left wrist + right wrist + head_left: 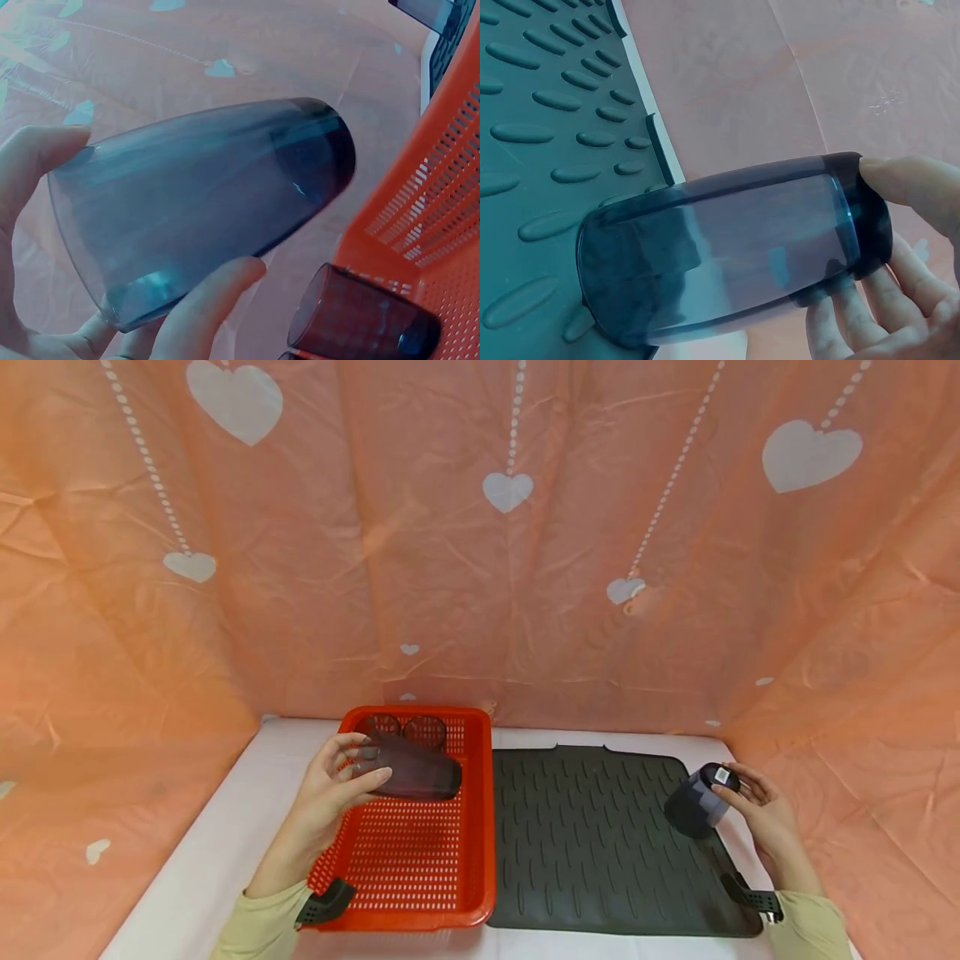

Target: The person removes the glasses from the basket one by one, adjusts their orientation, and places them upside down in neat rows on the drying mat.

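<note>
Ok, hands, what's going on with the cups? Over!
Left hand holds cup over red basket. Right hand grips another cup, tilted, at right edge of black mat. Two more cups in basket's far end; nothing seems blocking.

Light yellow-green fabric covers both forearms: left sleeve (258, 922) lower left, right sleeve (813, 928) lower right, beside black wristbands (326, 903).

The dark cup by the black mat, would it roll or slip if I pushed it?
The dark cup would probably roll, since its sides look rounded. It may feel slippery, being smooth and shiny. Raised bumps on the black mat might slow it.
</note>
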